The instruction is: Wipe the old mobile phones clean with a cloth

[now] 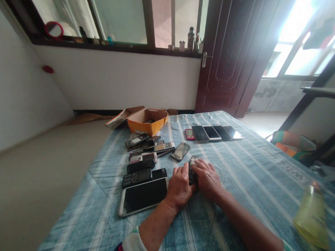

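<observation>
Both hands meet over a small dark mobile phone point(192, 175) on the striped blue cloth. My left hand point(179, 187) grips its left side with the fingers curled. Across its upper right side lies my right hand point(208, 179), fingers bent and pressed onto it. A pale patch shows at the phone's top end, under the right fingertips; I cannot tell what it is. Just beyond the hands rests a grey smartphone point(180, 151). Beside my left wrist lies a large white-framed smartphone point(144, 196), with a black keypad phone point(137, 178) behind it.
Several older phones point(161, 146) are piled at the left, before an open orange box point(147, 124). A row of smartphones point(211, 133) and a small pink device point(189, 134) lie at the back right. A yellow translucent pouch point(313, 217) stands at the right.
</observation>
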### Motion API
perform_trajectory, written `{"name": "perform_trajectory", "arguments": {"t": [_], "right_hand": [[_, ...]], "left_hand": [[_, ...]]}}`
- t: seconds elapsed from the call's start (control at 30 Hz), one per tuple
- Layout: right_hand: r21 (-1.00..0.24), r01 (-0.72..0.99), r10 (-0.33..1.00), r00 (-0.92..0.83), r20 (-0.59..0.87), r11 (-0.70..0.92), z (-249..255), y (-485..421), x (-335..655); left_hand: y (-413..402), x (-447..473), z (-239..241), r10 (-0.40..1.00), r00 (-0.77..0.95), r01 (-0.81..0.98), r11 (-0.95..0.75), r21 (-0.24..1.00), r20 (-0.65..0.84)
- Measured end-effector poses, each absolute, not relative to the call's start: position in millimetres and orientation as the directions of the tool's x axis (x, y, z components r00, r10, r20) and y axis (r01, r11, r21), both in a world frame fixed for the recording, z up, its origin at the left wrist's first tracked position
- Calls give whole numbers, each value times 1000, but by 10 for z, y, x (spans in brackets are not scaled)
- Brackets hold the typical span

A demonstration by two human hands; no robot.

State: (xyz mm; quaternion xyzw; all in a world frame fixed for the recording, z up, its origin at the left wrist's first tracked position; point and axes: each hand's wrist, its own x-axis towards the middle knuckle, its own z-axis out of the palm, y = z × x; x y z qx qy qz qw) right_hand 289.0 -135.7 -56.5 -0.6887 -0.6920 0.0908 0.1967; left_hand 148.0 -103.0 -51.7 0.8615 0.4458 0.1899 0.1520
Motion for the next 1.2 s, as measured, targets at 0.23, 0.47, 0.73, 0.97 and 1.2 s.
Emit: {"name": "perform_trajectory", "arguments": {"t": [0.23,0.47,0.73,0.97,1.2], "right_hand": [[-425,892,987,-118,111,155,-533,-1443,2910],[-319,947,988,23,156,28,-489,-1492,2913],[-366,886,953,-221,206,284,-446,-1523,2760],[-445,838,948,-264,176,316,-376,-1515,2844],[-362,908,976,-179,123,212,-353,-1508,3007]], "left_hand": [[-1034,1481,-502,829,526,711,-551,437,190],[-1023,1489,-535,825,522,720,-562,406,217],[-994,1461,-587,811,538,719,-583,377,228],[-1015,1465,-516,841,510,743,-536,402,180],[-1020,1480,-489,828,525,740,-558,376,196]]}}
